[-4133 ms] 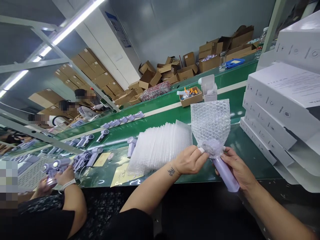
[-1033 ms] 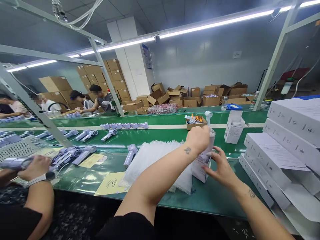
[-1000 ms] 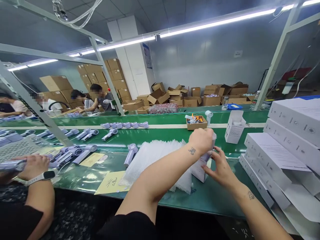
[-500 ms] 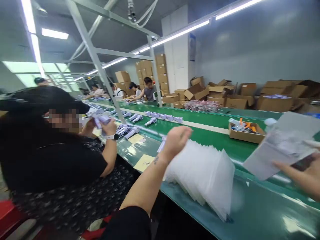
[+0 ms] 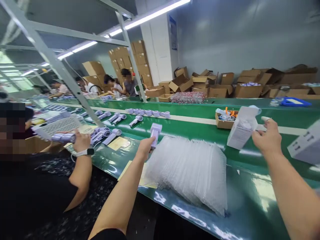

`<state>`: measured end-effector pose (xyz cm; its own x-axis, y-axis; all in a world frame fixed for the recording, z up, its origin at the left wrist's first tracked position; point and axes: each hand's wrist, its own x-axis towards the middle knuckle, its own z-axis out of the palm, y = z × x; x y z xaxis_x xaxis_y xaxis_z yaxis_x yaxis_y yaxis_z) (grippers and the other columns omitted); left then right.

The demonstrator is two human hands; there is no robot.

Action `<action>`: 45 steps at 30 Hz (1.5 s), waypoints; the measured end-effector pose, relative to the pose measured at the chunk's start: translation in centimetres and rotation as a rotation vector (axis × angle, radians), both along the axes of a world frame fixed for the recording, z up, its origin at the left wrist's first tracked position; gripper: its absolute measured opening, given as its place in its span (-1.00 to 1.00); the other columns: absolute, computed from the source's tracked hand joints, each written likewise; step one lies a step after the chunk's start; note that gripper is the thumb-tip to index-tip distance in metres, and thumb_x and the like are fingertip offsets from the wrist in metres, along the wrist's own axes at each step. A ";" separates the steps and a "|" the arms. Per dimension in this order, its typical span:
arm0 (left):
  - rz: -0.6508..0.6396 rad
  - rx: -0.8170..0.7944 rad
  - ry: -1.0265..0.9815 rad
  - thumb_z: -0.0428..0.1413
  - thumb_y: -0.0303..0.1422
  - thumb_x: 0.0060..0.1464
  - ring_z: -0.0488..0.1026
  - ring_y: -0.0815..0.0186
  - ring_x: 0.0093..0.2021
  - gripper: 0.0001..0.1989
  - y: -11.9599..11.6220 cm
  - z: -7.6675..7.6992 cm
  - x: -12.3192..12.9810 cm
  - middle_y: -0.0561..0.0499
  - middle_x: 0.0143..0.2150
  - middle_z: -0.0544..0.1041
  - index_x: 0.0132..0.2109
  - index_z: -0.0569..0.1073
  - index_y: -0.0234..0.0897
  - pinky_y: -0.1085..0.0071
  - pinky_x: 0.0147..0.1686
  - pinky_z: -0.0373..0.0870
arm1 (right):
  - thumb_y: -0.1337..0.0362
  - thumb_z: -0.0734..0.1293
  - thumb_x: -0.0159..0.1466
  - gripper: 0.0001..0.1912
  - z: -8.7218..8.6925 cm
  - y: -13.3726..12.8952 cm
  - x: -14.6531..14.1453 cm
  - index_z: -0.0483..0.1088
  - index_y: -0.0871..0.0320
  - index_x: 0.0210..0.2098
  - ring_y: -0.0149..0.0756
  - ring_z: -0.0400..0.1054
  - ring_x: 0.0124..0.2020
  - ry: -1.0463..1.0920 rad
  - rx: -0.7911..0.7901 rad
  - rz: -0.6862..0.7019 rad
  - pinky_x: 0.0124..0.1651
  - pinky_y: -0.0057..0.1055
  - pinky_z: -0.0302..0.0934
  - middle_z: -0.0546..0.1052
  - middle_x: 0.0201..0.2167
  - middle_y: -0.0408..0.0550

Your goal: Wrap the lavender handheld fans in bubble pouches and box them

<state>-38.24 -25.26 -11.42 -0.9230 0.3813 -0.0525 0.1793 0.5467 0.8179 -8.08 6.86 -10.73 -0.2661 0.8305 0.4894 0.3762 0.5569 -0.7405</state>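
My left hand is closed around the handle of a pale purple handheld fan, just above the line's near edge. Beside that hand, a thick fanned stack of clear bubble-wrap bags leans on the green surface. My right hand holds nothing, its thumb and index finger apart, with a white cover on one fingertip. Just left of it stands an open white box with its flap up; whether they touch I cannot tell. Another white box with dark printed figures is at the right edge.
A co-worker's hand on the left grips another purple fan. More fans line the green belt. A cardboard tray of small parts lies behind the white box. A metal post rises at left. Cartons stack behind.
My left hand has gone from being raised over the bags to holding a fan. The white box, earlier tilted by my right hand, now stands on the belt. My view has turned right.
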 end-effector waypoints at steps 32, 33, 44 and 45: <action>-0.921 0.093 -0.220 0.09 -0.48 -0.13 0.25 0.45 -0.56 -0.98 11.4 -1.8 27.9 0.11 -0.58 0.35 -0.45 0.41 -0.36 0.51 -0.54 0.15 | 0.28 0.45 0.07 -0.63 -7.0 -18.9 16.0 0.36 0.05 -0.14 -0.31 0.41 -0.37 0.789 -1.370 0.621 -0.45 -0.38 0.40 0.48 -0.37 -0.15; -0.846 0.164 -0.285 0.09 -0.45 -0.12 0.22 0.46 -0.58 -0.96 11.4 -2.0 28.0 0.11 -0.59 0.33 -0.45 0.40 -0.36 0.51 -0.56 0.13 | 0.29 0.43 0.08 -0.64 -7.2 -18.6 15.9 0.35 0.05 -0.13 -0.31 0.41 -0.37 0.749 -1.355 0.605 -0.47 -0.39 0.39 0.47 -0.36 -0.15; -1.242 0.394 0.690 -0.07 -0.50 0.10 0.32 0.37 -0.41 -0.85 8.7 -4.1 27.8 0.00 -0.46 0.38 -0.34 0.39 -0.32 0.44 -0.37 0.29 | 0.22 0.45 0.07 -0.39 -8.0 -18.8 16.5 0.19 -0.11 0.06 -0.32 0.40 -0.38 0.697 -1.229 0.439 -0.51 -0.35 0.41 0.42 -0.20 -0.18; -1.216 0.403 0.725 -0.08 -0.51 0.10 0.31 0.36 -0.41 -0.84 8.8 -4.1 28.1 -0.01 -0.46 0.37 -0.34 0.38 -0.32 0.44 -0.38 0.30 | 0.21 0.45 0.07 -0.35 -7.8 -18.8 16.4 0.16 -0.12 0.10 -0.32 0.39 -0.38 0.670 -1.219 0.447 -0.51 -0.36 0.41 0.42 -0.20 -0.17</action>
<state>-10.12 -16.43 -15.49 0.1914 0.8011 0.5671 0.7798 -0.4750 0.4079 8.31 -11.94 -18.50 -0.6181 0.7229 -0.3088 -0.2537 -0.5552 -0.7921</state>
